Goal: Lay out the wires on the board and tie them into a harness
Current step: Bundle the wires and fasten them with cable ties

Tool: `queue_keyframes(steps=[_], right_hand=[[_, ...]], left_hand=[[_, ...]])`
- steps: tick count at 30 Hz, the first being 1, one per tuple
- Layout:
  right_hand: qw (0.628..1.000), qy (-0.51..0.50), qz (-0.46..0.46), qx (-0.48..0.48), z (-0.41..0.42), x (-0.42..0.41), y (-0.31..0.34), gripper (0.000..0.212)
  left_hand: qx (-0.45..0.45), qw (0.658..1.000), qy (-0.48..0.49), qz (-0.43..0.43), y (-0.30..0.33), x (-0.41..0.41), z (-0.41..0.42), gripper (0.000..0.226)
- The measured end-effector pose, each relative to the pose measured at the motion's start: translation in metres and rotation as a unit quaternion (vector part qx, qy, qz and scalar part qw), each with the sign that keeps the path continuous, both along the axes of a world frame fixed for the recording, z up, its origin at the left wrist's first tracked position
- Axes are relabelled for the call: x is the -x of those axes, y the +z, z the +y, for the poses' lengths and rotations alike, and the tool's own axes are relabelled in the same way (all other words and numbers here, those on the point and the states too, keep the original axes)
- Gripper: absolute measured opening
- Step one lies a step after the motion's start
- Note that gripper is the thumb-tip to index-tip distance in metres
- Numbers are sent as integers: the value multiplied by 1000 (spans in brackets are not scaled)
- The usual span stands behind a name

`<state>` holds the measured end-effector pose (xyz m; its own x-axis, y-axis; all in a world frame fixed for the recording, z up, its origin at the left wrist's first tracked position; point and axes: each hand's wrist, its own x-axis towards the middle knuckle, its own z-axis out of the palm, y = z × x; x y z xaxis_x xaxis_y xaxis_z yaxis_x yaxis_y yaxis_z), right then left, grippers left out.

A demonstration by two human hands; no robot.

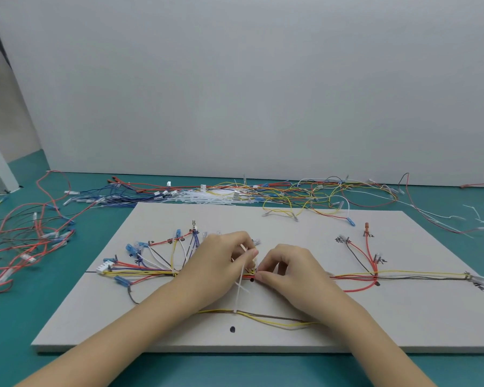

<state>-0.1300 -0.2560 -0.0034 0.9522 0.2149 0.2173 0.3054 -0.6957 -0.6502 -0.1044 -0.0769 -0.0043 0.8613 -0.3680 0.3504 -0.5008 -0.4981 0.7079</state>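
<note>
Hands (252,263) pinch cable tie (239,286) round wires (347,275) on board (291,339).

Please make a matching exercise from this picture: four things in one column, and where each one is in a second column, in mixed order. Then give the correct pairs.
Things:
1. white multi-pin connector
2. orange terminal
3. pile of white cable ties
4. white cable tie pinched by the left hand

Places:
A. on the green table, just beyond the board's far edge
B. at the board's left end
C. at the middle of the wire bundle
D. standing up on the board's right part

Pairs: 1-B, 2-D, 3-A, 4-C
</note>
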Motion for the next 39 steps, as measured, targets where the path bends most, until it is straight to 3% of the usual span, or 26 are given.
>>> queue_keyframes(steps=[4,8,17,27,39], right_hand=[[999,-7,21,-23,0,-1,1,6],[978,-12,80,-190,-3,-3,5,6],[963,-17,84,-254,9,-8,2,9],[972,9,83,-220,11,-11,2,13],[977,35,99,-188,10,-11,-2,9]], left_hand=[[0,999,-13,35,6,-8,0,13],[42,999,13,28,0,-4,-2,13],[63,997,21,-27,-2,0,-4,10],[5,999,14,-36,-4,1,-2,11],[40,999,30,20,-2,-3,-4,15]])
